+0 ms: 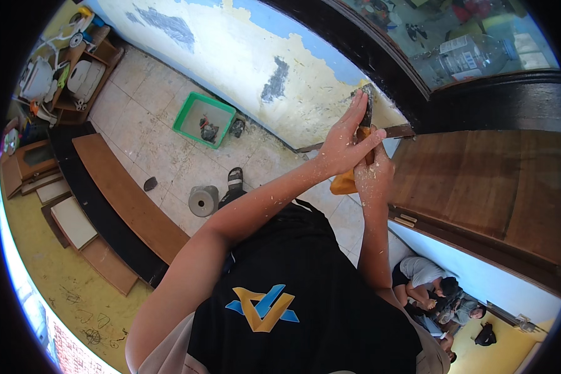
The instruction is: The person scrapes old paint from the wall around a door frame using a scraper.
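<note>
My left hand (343,142) lies against a dark-bladed hand tool (368,110), its fingers stretched along the blade and its thumb crossing by my right hand. My right hand (375,173) is closed around the tool's yellow-brown handle. The blade tip meets the peeling painted wall (327,100) beside the dark door frame, where grey material shows. Pale flakes cling to both hands and forearms. An orange object (343,183), whose kind is unclear, shows beside my right hand, partly hidden by it.
A green plastic tray (182,110) with dark scraps stands by the wall. Near my sandaled foot (235,180) is a grey cylindrical object (203,201). Wooden boards (121,187) lie left, beyond them a cluttered shelf (96,84). A wooden door (467,182) is right; people (425,276) sit lower right.
</note>
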The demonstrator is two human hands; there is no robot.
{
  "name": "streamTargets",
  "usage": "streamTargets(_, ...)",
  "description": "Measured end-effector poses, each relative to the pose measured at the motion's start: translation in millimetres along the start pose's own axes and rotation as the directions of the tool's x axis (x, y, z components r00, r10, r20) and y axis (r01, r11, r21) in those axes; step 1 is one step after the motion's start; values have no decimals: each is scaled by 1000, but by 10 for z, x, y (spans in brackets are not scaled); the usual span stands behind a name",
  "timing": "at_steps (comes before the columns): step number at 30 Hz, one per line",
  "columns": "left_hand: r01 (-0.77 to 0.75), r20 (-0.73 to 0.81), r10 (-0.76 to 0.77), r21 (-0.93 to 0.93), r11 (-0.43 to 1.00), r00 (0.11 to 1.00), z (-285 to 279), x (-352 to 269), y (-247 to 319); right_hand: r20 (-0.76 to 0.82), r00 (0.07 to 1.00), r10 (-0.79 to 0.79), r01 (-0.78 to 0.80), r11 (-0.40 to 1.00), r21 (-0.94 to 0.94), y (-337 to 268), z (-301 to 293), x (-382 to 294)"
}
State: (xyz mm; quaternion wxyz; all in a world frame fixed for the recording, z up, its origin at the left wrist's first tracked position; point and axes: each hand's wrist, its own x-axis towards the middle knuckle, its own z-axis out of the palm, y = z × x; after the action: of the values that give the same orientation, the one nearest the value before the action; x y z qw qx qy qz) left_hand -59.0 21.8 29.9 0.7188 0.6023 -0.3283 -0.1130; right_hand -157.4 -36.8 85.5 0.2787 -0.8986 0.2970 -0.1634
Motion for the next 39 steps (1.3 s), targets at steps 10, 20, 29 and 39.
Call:
streamTargets(10, -1, -41, -5, -129, 992, 999, 162, -5, -68, 54, 998, 31, -18, 975, -220, -42, -256, 120)
streamTargets(20, -15, -75, 7, -99, 995, 997, 65, 25, -145, 87, 995, 45, -26, 977, -212, -84, -148, 163)
streamTargets(29, -6, 0, 6, -95, 995, 1000, 50, 14, -95, 30, 999, -32, 36, 988, -148, 49, -40, 145)
streamTargets(39, 6, -20, -9, -121, 993, 1000, 2, 6, -160, 14, 999, -32, 33, 996, -84, 52, 27, 112)
